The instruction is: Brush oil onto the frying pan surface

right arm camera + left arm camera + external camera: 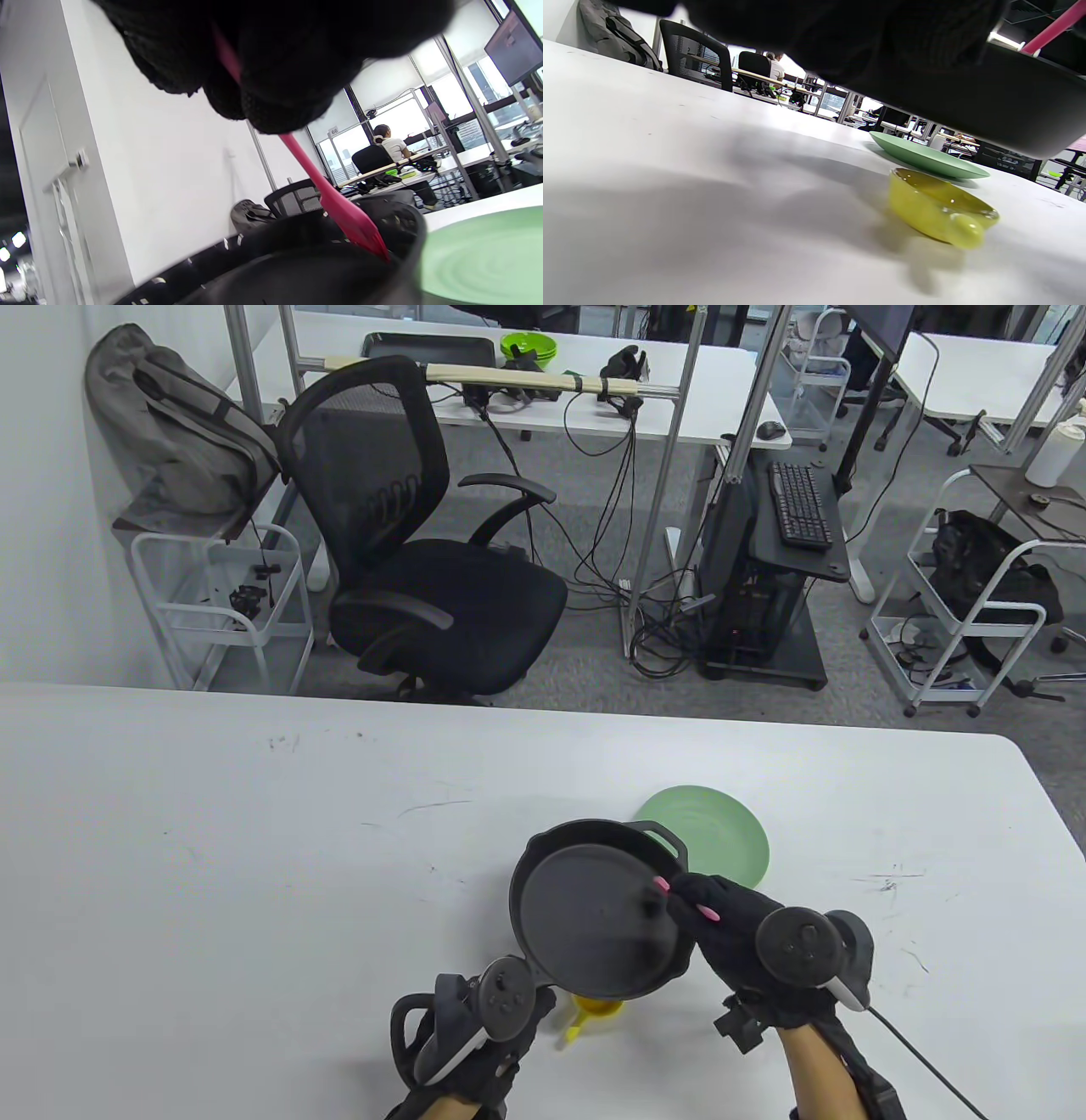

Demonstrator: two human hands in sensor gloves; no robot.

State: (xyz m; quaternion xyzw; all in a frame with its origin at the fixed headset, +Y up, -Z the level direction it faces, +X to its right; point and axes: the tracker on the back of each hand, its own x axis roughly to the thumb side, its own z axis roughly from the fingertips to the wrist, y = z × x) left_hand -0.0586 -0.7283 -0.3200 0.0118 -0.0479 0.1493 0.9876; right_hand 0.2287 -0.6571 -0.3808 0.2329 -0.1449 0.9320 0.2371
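Observation:
A black cast-iron frying pan (598, 923) is held tilted above the table, its underside (1009, 110) filling the top of the left wrist view. My left hand (475, 1027) grips the pan's handle from below at the bottom centre. My right hand (730, 937) pinches a pink silicone brush (683, 899), whose bristles (360, 231) touch the pan's inner surface near the right rim. A small yellow oil dish (594, 1011) (939, 209) sits on the table under the pan.
A green plate (721, 831) (925, 156) lies on the white table (254, 857) just behind the pan. A black office chair (416, 551) stands beyond the table's far edge. A cable (925, 1065) trails from my right wrist.

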